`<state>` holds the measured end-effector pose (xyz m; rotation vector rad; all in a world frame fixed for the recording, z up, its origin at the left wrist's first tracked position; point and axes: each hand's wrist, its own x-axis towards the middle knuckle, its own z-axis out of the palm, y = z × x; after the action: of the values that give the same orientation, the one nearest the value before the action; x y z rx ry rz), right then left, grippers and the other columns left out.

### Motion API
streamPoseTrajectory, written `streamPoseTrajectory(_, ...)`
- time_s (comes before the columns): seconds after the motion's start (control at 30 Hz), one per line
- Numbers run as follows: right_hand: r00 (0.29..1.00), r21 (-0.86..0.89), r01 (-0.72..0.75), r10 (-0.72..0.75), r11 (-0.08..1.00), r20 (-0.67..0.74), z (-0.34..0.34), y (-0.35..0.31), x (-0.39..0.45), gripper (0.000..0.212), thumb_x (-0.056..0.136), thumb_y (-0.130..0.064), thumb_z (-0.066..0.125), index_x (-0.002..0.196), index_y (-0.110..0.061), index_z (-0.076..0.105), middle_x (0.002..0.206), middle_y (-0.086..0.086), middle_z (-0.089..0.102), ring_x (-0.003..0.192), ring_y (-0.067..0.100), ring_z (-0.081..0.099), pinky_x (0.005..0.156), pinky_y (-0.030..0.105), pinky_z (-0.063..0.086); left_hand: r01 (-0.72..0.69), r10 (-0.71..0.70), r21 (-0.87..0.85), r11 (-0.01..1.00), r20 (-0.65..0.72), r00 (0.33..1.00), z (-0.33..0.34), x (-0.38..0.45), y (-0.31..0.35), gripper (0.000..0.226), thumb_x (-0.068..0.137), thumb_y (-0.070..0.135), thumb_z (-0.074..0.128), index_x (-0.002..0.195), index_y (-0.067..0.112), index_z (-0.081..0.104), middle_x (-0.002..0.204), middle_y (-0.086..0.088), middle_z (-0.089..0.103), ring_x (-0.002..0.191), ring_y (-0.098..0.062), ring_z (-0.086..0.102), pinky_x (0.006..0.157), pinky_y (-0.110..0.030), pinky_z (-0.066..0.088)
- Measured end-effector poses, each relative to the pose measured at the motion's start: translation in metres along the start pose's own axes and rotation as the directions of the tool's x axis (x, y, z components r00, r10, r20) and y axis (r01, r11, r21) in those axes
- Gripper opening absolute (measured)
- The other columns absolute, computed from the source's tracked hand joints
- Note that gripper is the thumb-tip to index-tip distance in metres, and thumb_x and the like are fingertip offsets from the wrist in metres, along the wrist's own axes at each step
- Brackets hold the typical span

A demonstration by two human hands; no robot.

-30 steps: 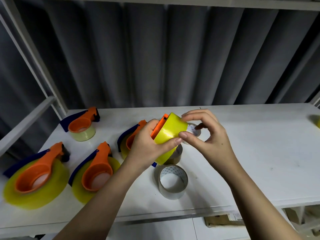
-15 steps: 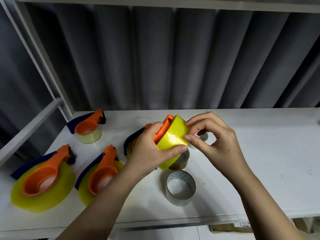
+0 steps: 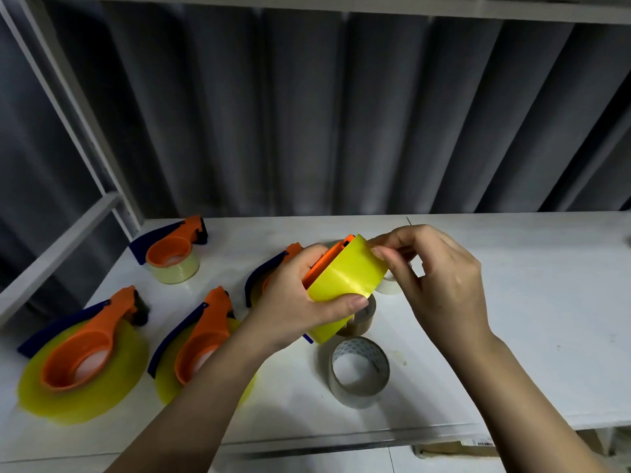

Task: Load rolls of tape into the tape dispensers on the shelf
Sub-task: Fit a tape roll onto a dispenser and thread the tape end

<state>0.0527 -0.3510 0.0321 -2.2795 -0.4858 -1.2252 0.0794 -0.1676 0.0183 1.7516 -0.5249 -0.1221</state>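
White shelf (image 3: 512,302) | left hand (image 3: 300,302) grips yellow roll (image 3: 345,278) | right hand (image 3: 440,285) – pinching its edge

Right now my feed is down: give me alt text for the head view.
Above a white shelf, the left hand grips an orange dispenser holding a yellow tape roll, while the right hand pinches at the roll's top edge. Four loaded dispensers lie to the left; a clear tape roll stands near the front.

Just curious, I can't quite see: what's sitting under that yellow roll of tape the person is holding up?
Below the held yellow roll, a brownish tape roll lies on the white shelf, mostly covered. Nearer, a clear roll stands in full view. What else lies under the hands is hidden.
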Motion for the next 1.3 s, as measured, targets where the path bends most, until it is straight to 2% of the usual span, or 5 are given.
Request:
streamPoseTrajectory(0.37, 0.97, 0.158, -0.227, 0.237, 0.961, -0.047, -0.003, -0.009, 0.004, 0.008, 0.092, -0.033, 0.057, 0.087, -0.028, 0.052, 0.07, -0.019, 0.062, 0.069, 0.007, 0.063, 0.065, 0.021, 0.05, -0.001, 0.008, -0.074, 0.997, 0.097, 0.995, -0.003, -0.005, 0.002, 0.045, 0.055, 0.044, 0.08, 0.096, 0.041, 0.062, 0.09, -0.005, 0.069, 0.078, -0.028, 0.068, 0.073, -0.057, 0.056)
streamPoseTrajectory(0.7, 0.883, 0.509, -0.442, 0.457, 0.739, 0.104, -0.012, -0.011, 0.011, 0.017, 0.096, -0.008, 0.055, 0.084, -0.018, 0.048, 0.073, 0.007, 0.069, 0.058, 0.02, 0.064, 0.062, 0.031, 0.055, 0.01, -0.001, -0.069, 0.998, 0.124, 0.992, -0.003, -0.005, 0.006, 0.055, 0.049, 0.052, 0.085, 0.096, 0.037, 0.061, 0.091, -0.008, 0.068, 0.082, -0.035, 0.068, 0.073, -0.061, 0.054)
streamPoseTrajectory(1.0, 0.757, 0.566, -0.628, 0.59, 0.535, 0.282, -0.017, 0.004, 0.016, 0.011, 0.096, -0.013, 0.054, 0.085, -0.013, 0.053, 0.057, 0.001, 0.066, 0.054, 0.011, 0.063, 0.062, 0.031, 0.055, 0.018, -0.012, -0.039, 0.999, 0.127, 0.992, -0.003, -0.006, 0.009, 0.058, 0.046, 0.061, 0.083, 0.095, 0.042, 0.06, 0.093, -0.006, 0.069, 0.083, -0.032, 0.069, 0.074, -0.059, 0.055)
streamPoseTrajectory(1.17, 0.702, 0.646, -0.686, 0.538, 0.336, 0.466, -0.025, 0.014, 0.018, 0.011, 0.085, -0.017, 0.058, 0.091, -0.012, 0.05, 0.071, 0.008, 0.072, 0.058, 0.016, 0.068, 0.059, 0.026, 0.058, 0.004, -0.003, -0.011, 1.0, 0.135, 0.991, -0.005, -0.006, 0.011, 0.05, 0.05, 0.054, 0.082, 0.094, 0.044, 0.06, 0.093, -0.003, 0.069, 0.083, -0.03, 0.069, 0.074, -0.057, 0.055)
streamPoseTrajectory(1.3, 0.73, 0.639, -0.678, 0.43, 0.362, 0.531, -0.032, 0.024, 0.02, 0.021, 0.082, -0.02, 0.055, 0.101, -0.015, 0.046, 0.075, 0.007, 0.072, 0.061, 0.018, 0.067, 0.06, 0.027, 0.056, 0.007, -0.005, -0.008, 1.0, 0.157, 0.988, -0.006, -0.006, 0.013, 0.044, 0.053, 0.048, 0.08, 0.092, 0.045, 0.06, 0.091, -0.006, 0.07, 0.081, -0.029, 0.07, 0.073, -0.058, 0.055)
